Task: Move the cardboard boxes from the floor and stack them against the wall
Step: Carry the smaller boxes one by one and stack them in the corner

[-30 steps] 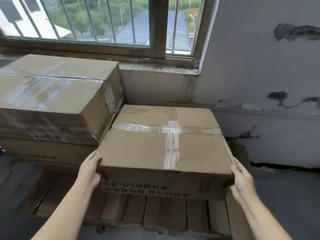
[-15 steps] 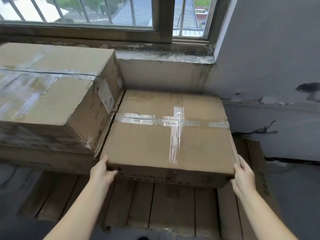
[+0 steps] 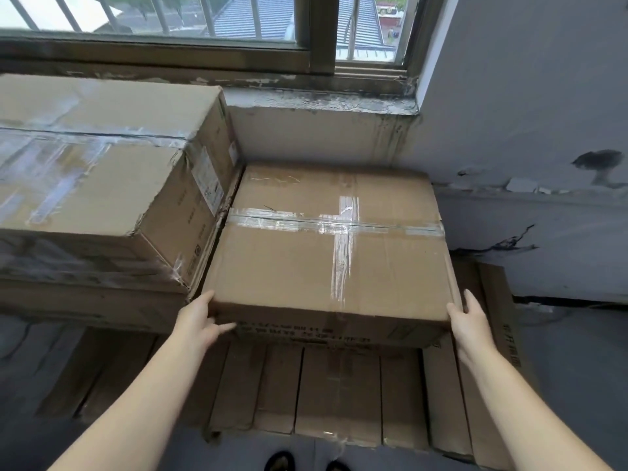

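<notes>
My left hand [image 3: 198,321] is on the near left corner of the box [image 3: 334,253], thumb up along the corner's edge and fingers [image 3: 222,329] stretched flat against the printed front face, nothing curled round it. My right hand [image 3: 467,317] lies against the near right corner with its fingers [image 3: 470,299] straight and pointing toward the wall [image 3: 530,107], pressed to the box's side; it too is flat, not clutching. The box is shut with clear tape [image 3: 343,229] crossed over its top, and it sits on a row of upright cardboard packs [image 3: 319,392] standing on the floor [image 3: 577,385]. Its far edge is close under the window sill [image 3: 319,100], at the wall; I cannot tell whether it touches. Its left side is right against a taller stack: a big box [image 3: 102,164], heavily taped, on top of another box [image 3: 85,304] whose front shows below it. A flat cardboard piece [image 3: 503,317] with print leans beside the packs at the right, near the cracked grey wall. Above the sill is a barred window [image 3: 204,15] with roofs outside. The tips of my shoes [image 3: 280,462] show at the bottom, on the floor in front of the packs.
</notes>
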{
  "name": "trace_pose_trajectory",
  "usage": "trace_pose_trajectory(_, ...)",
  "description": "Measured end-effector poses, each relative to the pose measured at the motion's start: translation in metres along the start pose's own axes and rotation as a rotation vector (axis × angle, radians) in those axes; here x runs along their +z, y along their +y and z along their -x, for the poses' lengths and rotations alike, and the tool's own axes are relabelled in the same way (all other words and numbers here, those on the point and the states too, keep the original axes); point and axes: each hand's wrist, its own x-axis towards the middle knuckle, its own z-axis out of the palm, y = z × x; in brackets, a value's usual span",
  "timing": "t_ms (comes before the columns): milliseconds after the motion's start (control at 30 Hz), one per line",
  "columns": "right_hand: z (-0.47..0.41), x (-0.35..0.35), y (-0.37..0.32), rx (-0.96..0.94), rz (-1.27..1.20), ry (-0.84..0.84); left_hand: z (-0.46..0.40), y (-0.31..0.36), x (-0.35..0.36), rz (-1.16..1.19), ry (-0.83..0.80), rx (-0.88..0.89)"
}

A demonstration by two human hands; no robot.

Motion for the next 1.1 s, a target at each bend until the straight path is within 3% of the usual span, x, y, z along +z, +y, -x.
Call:
trace_pose_trajectory(100, 0.037, -0.011, -0.006, -0.19, 0.2, -0.083, 0.034, -0.009, -0.014, -0.223, -0.065, 0.189)
trace_pose_trajectory(200, 0.093, -0.018, -0.006, -0.361, 0.226, -0.246, 0.081, -0.023, -0.034, -0.432, -0.202, 0.434)
trace_pose_trajectory(333, 0.171, -0.027, 0.017, -0.397, 0.081, -0.387, 0.134, -0.05, -0.07, -0.613, -0.42, 0.705)
trace_pose_trajectory(433, 0.218, -0.032, 0.048, -0.383, 0.038, -0.413, 0.16, -0.072, -0.092, -0.661, -0.498, 0.799)
trace_pose_trajectory(567, 0.267, -0.026, 0.081, -0.397, -0.033, -0.277, 0.169, -0.098, -0.101, -0.714, -0.624, 0.782)
trace_pose_trajectory(700, 0.315, -0.008, 0.106, -0.361, -0.117, -0.085, 0.171, -0.103, -0.11, -0.812, -0.869, 0.748)
trace_pose_trajectory(1100, 0.477, 0.033, 0.183, -0.238, -0.409, 0.724, 0.174, -0.117, -0.151, -1.09, -1.511, 0.608)
